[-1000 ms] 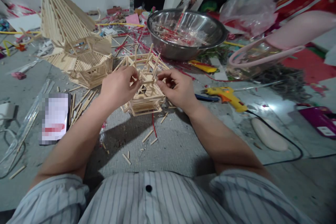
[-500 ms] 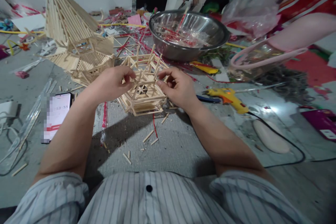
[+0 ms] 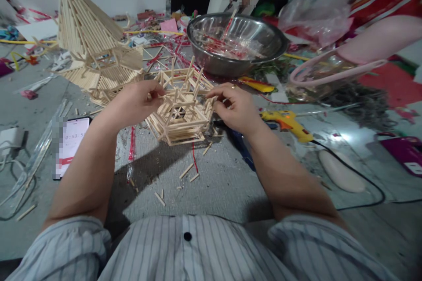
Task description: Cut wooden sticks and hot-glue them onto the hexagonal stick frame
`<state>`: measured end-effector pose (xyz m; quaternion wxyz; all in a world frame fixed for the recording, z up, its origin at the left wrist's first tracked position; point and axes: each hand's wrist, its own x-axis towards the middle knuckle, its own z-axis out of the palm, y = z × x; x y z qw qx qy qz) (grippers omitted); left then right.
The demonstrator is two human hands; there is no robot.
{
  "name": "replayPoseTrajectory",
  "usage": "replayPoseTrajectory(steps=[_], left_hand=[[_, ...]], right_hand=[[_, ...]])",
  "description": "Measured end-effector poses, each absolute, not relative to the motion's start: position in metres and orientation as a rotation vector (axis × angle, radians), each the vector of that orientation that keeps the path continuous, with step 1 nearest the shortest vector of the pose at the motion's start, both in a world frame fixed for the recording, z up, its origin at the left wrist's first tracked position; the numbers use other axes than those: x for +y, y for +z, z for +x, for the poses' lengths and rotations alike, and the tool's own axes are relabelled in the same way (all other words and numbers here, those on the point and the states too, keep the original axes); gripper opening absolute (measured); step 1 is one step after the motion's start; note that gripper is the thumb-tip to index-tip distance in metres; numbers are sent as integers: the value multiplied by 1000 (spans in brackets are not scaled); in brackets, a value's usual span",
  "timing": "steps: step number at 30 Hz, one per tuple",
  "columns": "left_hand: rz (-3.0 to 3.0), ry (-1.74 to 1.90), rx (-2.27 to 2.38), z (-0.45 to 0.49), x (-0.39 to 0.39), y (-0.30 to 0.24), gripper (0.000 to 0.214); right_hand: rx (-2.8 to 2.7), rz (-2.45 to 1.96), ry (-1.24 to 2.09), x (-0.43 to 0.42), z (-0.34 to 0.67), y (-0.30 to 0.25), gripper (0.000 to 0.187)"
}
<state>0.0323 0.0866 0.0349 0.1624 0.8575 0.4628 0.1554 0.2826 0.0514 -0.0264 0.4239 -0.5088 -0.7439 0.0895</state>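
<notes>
In front of me stands a small hexagonal frame of glued wooden sticks (image 3: 184, 134), open at the top, with several short sticks poking upward. At its left rim is my left hand (image 3: 143, 101), fingers curled and closed against the sticks. On the opposite side my right hand (image 3: 235, 107) pinches at the right rim with thumb and forefinger. What exactly lies between the fingertips is partly hidden. Behind my left hand rises a larger stick model (image 3: 87, 22) with a tall pointed roof and a wide flared lower tier.
A steel bowl (image 3: 237, 63) with wrappers and sticks stands behind the frame. To the right lie a yellow glue gun (image 3: 293, 125) with its cord and a pale oval object (image 3: 341, 171). A phone (image 3: 72, 145) is at left. Stick offcuts (image 3: 187, 170) lie in front.
Both hands have moved apart, from the upright sticks near the middle out to the frame's left and right rims. The frame itself has stayed about where it was.
</notes>
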Motion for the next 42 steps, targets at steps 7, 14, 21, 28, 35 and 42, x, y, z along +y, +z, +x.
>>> replayPoseTrajectory(steps=[7,14,21,28,35,42], left_hand=[[2426,515,1415,27,84,41,22],[2470,460,1516,25,82,41,22],[2409,580,1551,17,64,23,18],[2133,1001,1652,14,50,-18,13],[1809,1231,1418,9,54,-50,20],[1788,1287,1170,9,57,-60,50]], right_hand=[[-2322,-1264,237,50,301,-26,36],[-2379,-1324,134,47,297,-25,24],[-2477,-1412,68,41,293,-17,24],[-2563,-1426,-26,28,282,-7,22],[-2607,-1348,-199,18,273,-11,21],[-2560,-1374,-296,11,259,-20,23]])
